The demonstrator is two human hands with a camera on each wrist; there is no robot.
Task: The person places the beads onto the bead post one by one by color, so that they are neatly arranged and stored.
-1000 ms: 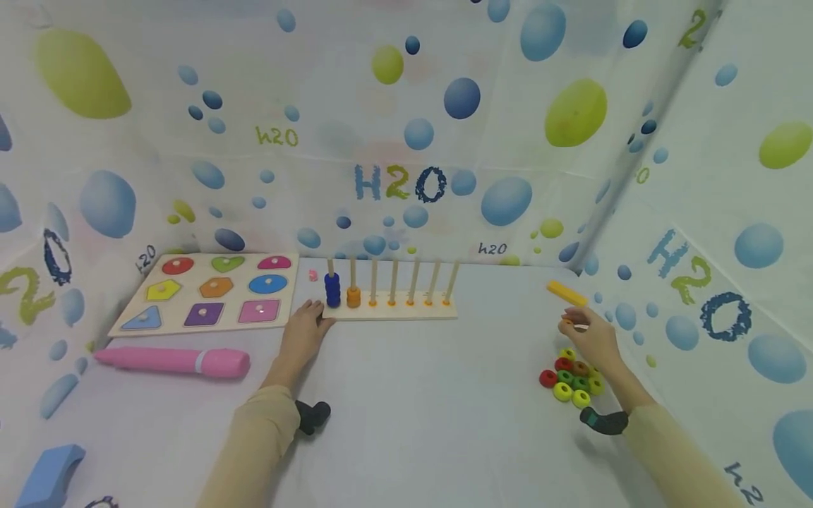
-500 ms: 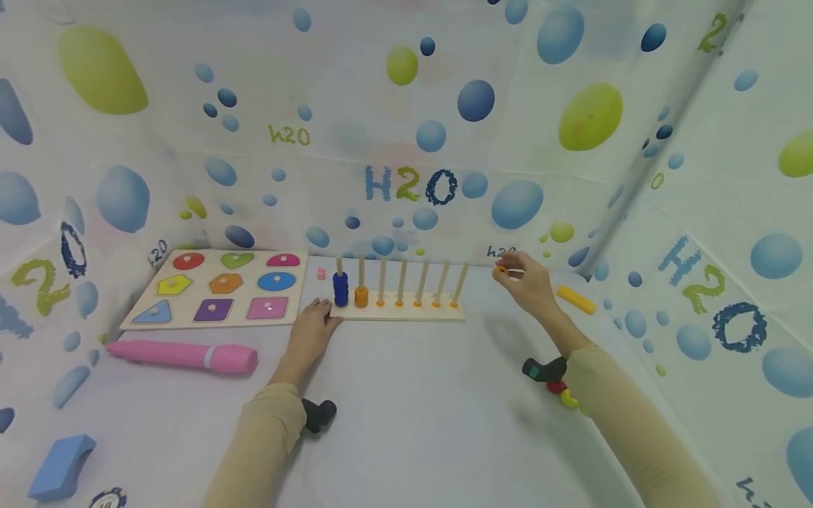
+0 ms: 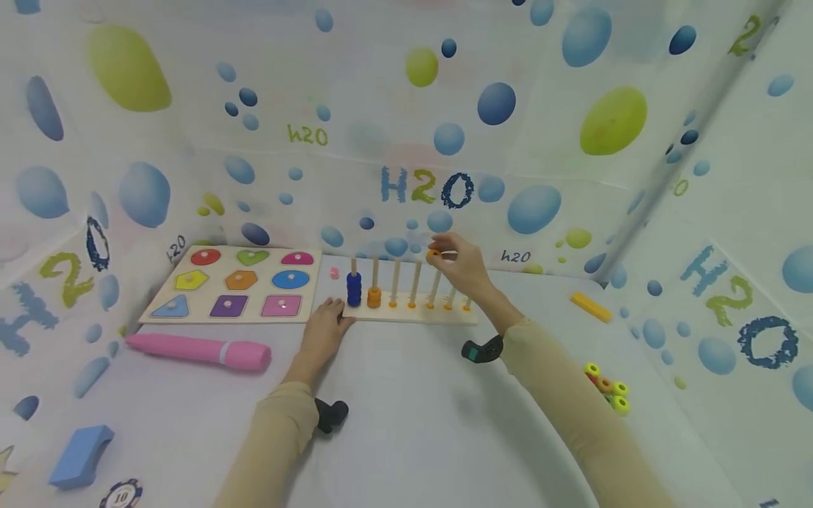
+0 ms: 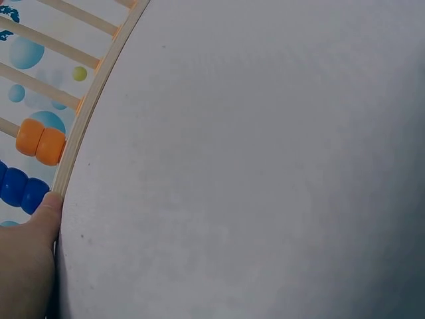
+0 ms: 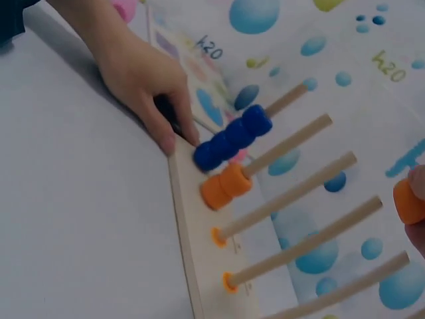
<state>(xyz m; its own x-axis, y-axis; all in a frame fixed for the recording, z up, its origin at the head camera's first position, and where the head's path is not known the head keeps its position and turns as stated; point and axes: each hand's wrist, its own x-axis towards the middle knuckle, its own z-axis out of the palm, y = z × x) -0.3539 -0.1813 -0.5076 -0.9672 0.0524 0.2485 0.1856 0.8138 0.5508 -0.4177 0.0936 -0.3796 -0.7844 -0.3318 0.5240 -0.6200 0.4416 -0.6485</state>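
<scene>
A wooden peg board with several upright pegs stands at the back of the table. Its first peg carries a stack of blue rings, and the second carries two orange rings. My left hand rests with relaxed fingers on the board's left end; its fingers touch the base beside the blue rings. My right hand pinches a single orange ring in the air just above the tops of the middle pegs. That orange ring shows at the right edge of the right wrist view.
A shape puzzle board lies left of the pegs, with a pink marker in front of it. Loose coloured rings lie at the right, a yellow block behind them. A blue block and a poker chip lie near left.
My right hand has come away from the ring pile at the right and moved left with an orange ring to above the pegs. The left hand has stayed on the board.
</scene>
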